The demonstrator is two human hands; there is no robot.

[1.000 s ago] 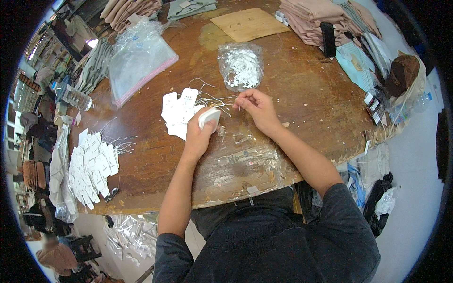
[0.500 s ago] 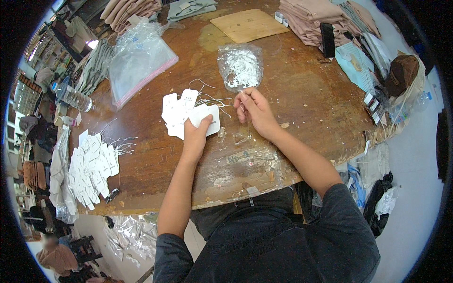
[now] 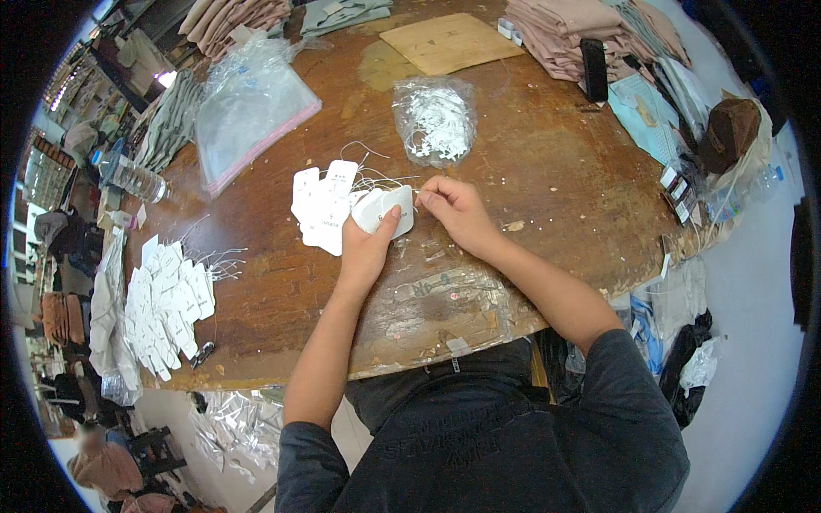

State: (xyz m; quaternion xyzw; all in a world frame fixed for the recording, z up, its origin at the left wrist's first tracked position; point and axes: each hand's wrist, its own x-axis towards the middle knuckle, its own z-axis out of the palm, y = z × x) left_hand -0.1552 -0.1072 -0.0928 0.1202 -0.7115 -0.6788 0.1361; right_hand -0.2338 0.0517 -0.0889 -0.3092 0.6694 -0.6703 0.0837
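Observation:
My left hand (image 3: pixel 369 250) is closed around a small stack of white hang tags (image 3: pixel 399 221), its thumb pressed on the top one. Just right of the tags' edge, my right hand (image 3: pixel 466 221) pinches what looks like a thin white string, mostly hidden by the fingertips. Under and beside my left hand lies a fanned group of white tags (image 3: pixel 310 203), with loose white strings (image 3: pixel 369 178) trailing from it. Beyond my hands sits a clear plastic bag (image 3: pixel 434 124) filled with white strings. A larger heap of strung tags (image 3: pixel 169 303) lies at the left.
Flat clear plastic bags (image 3: pixel 256 120) lie at the far left, near a water bottle (image 3: pixel 132 177). Folded pink garments (image 3: pixel 560 38) and a black phone (image 3: pixel 593 70) are at the far right. A tan board (image 3: pixel 449 44) rests at the back; a brown cap (image 3: pixel 729 135) sits at right.
My right hand has come back from beside the string bag toward the held tags. My left hand has shifted slightly right with its tags, and the two hands are now closer together.

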